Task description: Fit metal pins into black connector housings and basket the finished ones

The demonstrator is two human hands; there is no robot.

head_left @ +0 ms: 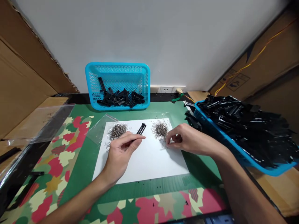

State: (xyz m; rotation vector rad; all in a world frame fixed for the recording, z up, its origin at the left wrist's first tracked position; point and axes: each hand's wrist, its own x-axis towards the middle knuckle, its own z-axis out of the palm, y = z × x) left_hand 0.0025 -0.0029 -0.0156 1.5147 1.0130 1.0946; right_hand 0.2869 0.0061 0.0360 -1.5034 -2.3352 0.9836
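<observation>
My left hand [126,149] pinches a slim black plastic part [141,128] over the white sheet [149,165]; its far end sticks up past my fingers. At the right edge of the sheet, my right hand [178,138] has thumb and fingertips pressed together beside a pile of small metal pieces [160,129]. What those fingers hold, if anything, is too small to make out. A second pile of small metal pieces [117,130] lies at the sheet's upper left, just beyond my left hand.
A blue basket [118,65] with black parts [121,97] leans by the wall. To the right, a larger blue basket [247,157] is heaped with black parts [245,124]. A clear plastic bag [99,127] lies left of the sheet. Wall sockets [165,89] sit behind.
</observation>
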